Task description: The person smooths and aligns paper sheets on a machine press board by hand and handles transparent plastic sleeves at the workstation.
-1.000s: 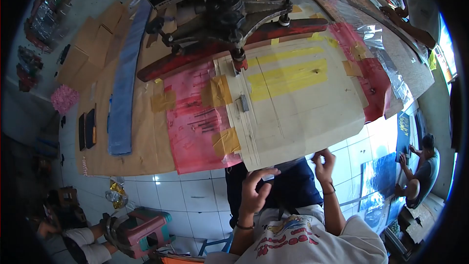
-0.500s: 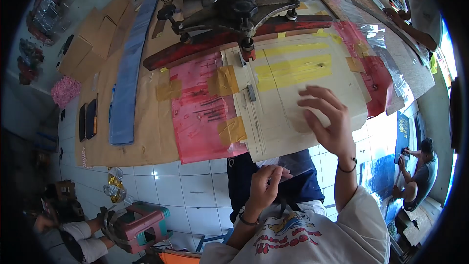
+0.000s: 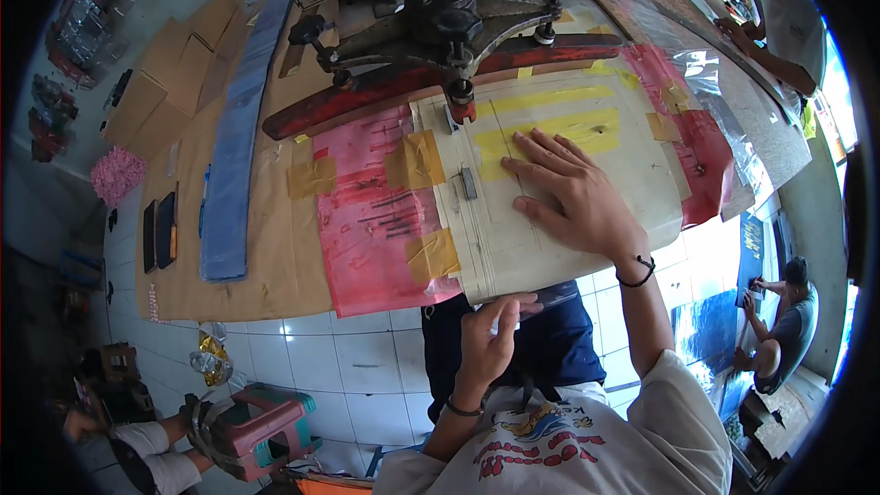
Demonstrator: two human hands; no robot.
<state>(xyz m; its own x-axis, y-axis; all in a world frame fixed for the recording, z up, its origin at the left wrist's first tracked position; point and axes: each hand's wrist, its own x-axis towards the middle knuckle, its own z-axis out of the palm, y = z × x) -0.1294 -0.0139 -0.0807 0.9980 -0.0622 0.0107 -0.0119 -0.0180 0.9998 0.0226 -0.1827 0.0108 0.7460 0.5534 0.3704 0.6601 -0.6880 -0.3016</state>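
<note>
My right hand [image 3: 577, 197] lies with fingers spread on the cream sheet [image 3: 587, 252], its fingertips over the yellow tape strips [image 3: 600, 131]. Near the sheet's front edge, my left hand [image 3: 490, 339] is closed on a thin clear sheet [image 3: 550, 297] over my lap. A small grey metal block [image 3: 468, 183] rests on the cream sheet's left part. Red film [image 3: 367, 261] with brown tape patches flanks the sheet on the left. Behind it spans a red clamp bar [image 3: 357, 96] under a black machine head [image 3: 449, 32].
A long blue strip [image 3: 236, 156], two dark cases [image 3: 166, 229] and folded cardboard [image 3: 170, 82] lie on the left. Below stands a red-green stool [image 3: 266, 431] beside a person's legs. One person stands at the back right; another [image 3: 793, 321] squats on the floor at right.
My right hand has risen from the front edge, moved over the sheet and come down flat on it. My left hand has stayed near the front edge.
</note>
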